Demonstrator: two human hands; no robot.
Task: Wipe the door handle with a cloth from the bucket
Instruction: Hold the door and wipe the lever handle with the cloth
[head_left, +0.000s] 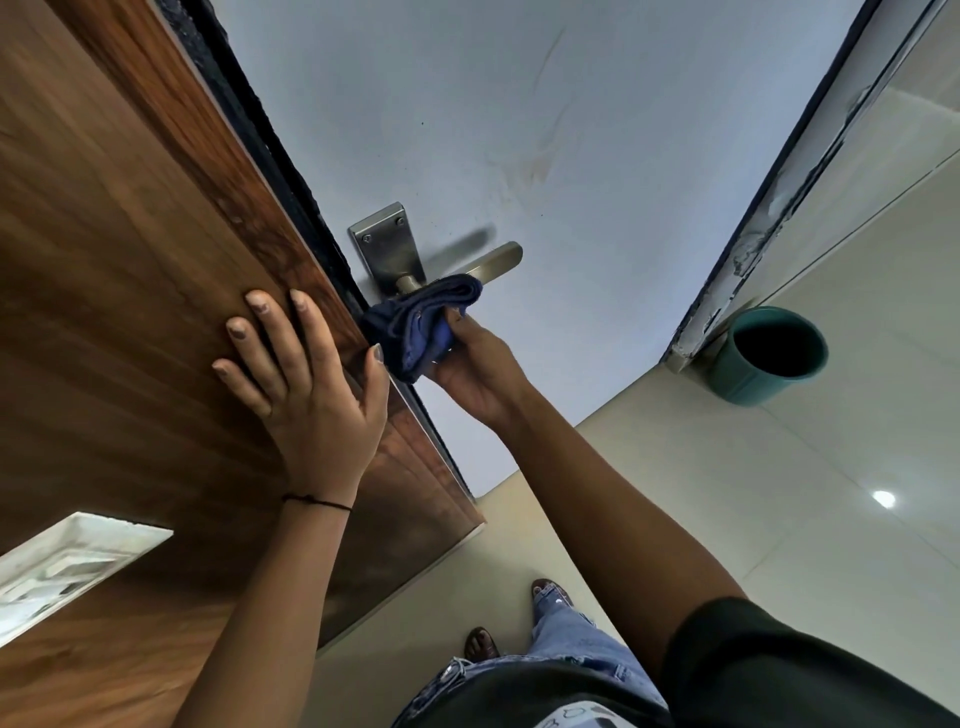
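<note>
A metal lever door handle (496, 262) on a steel backplate (387, 247) is fixed to the pale grey door (571, 130). My right hand (475, 371) grips a bunched dark blue cloth (423, 325) and presses it against the handle's inner end, near the spindle. The lever's free end sticks out past the cloth. My left hand (306, 379) lies flat with fingers spread on the brown wooden panel (130, 260), its thumb at the panel's edge beside the cloth. A teal bucket (766, 356) stands on the floor at the right, by the door frame.
A chipped door frame (769, 208) runs down to the bucket. Glossy cream floor tiles (779, 493) spread to the right and below. My feet (550, 592) and jeans are near the panel's lower corner. A white inset piece (67, 561) sits in the wooden panel at lower left.
</note>
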